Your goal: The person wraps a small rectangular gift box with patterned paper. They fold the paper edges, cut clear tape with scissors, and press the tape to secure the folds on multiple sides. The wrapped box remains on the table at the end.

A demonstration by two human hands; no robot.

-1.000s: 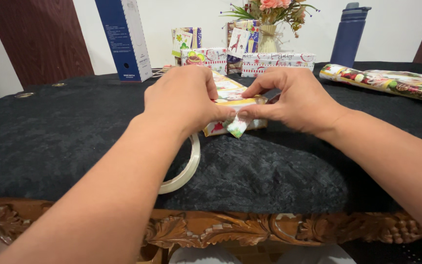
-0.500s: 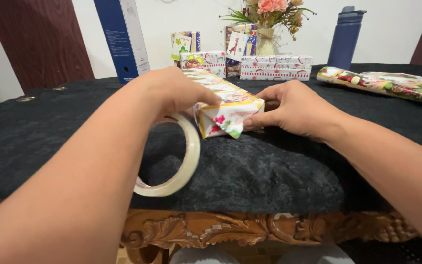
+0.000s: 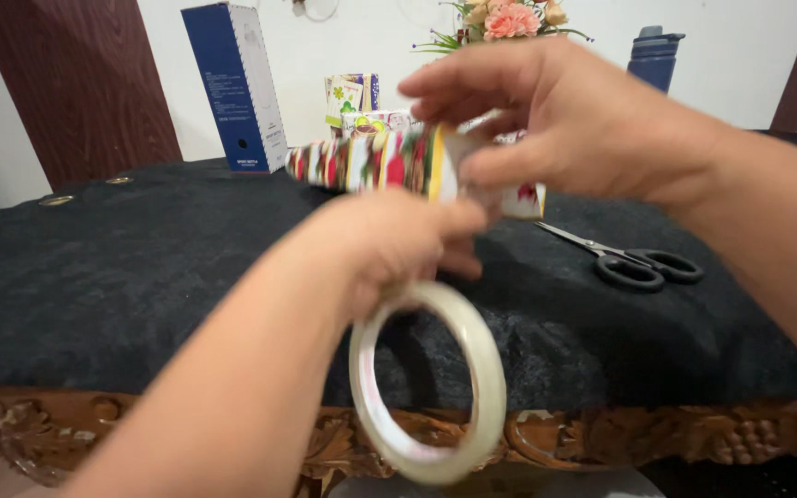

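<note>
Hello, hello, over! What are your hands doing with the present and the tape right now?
Right hand grips wrapped box, lifted off table. Left hand holds tape roll. Scissors lie beside, clear of hands.

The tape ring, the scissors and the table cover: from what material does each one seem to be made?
Tape ring: clear, glossy plastic film, probably; the table edge shows through it.
Scissors: bright metal blades, and black handles that look like plastic.
Table cover: black, matte, fuzzy cloth, maybe velvet or towelling.
The left hand holds the ring.

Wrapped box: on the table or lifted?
Lifted. The right hand holds the wrapped box in the air above the black tablecloth; scissors lie beneath.
</note>
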